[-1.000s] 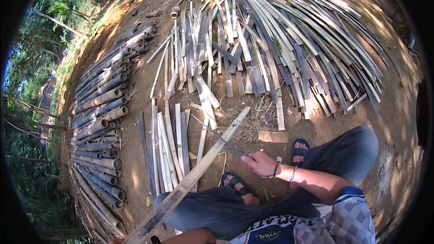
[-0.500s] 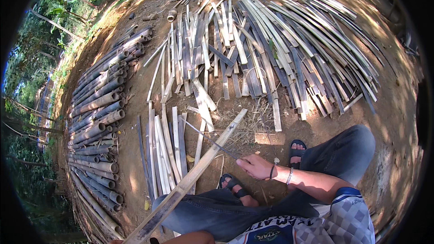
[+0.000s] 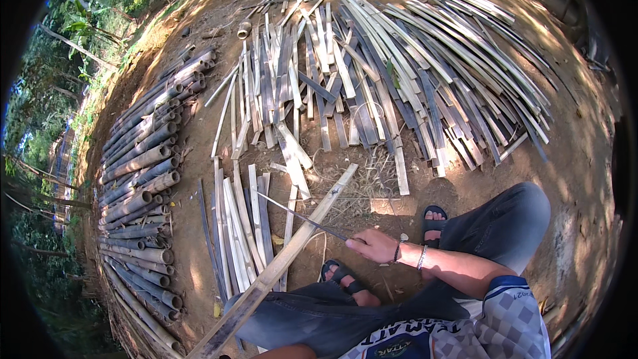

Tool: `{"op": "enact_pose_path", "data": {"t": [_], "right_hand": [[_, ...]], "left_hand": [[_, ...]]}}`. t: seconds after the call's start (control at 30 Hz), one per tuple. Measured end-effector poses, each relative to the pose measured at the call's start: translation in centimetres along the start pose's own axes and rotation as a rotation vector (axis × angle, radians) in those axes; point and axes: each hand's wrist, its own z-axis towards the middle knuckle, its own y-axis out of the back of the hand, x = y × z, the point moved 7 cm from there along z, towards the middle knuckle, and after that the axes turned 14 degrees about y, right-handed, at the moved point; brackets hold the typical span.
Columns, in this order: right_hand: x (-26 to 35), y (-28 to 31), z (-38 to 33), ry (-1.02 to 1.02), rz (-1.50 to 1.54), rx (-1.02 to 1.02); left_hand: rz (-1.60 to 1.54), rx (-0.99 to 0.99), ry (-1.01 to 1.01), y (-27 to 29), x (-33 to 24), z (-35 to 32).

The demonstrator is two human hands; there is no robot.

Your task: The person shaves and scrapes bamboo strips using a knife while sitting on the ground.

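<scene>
My right hand (image 3: 373,246) is closed around the grip of a long, thin-bladed knife (image 3: 331,231). Its narrow dark blade, seen nearly edge-on, lies across a bamboo strip (image 3: 276,267) and points to the far left. Pale at its far end and darker toward me, the strip slants from the lower edge over my bent left leg. Only part of my left forearm (image 3: 287,352) shows at the bottom; the left hand is out of the picture. The knife's handle is hidden inside my right hand.
Bamboo poles (image 3: 143,213) lie stacked at left. Split bamboo strips (image 3: 425,86) spread across the ground ahead, with a smaller bundle (image 3: 239,226) beside my left knee. Thin shavings (image 3: 369,183) litter the soil before my sandalled feet (image 3: 352,282).
The knife blade has slid slightly down the strip toward me, its tip now lower and farther left. My right hand has barely moved. The whole view has shifted a little.
</scene>
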Motion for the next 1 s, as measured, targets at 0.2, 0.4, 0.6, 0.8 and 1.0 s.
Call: {"op": "enact_pose_path", "data": {"t": [0.2,0.4,0.6,0.8,1.0], "right_hand": [[-5.6,1.4,-0.1,-0.409,0.274,-0.119],[-4.4,0.7,0.8,-0.128,0.082,-0.045],[-8.9,2.9,-0.6,-0.587,0.224,-0.197],[-8.7,1.7,0.8,-0.198,0.071,-0.115],[-11.3,2.7,0.4,-0.596,0.253,-0.164]], "left_hand": [[-0.006,-0.038,-0.009,0.8,0.0,0.1],[0.068,-0.099,-0.037,1.9,-0.4,0.4],[0.021,-0.058,-0.004,1.7,-0.1,0.7],[-0.027,0.003,0.039,2.6,0.2,1.3],[-0.001,-0.043,0.030,4.3,0.0,1.9]]}}
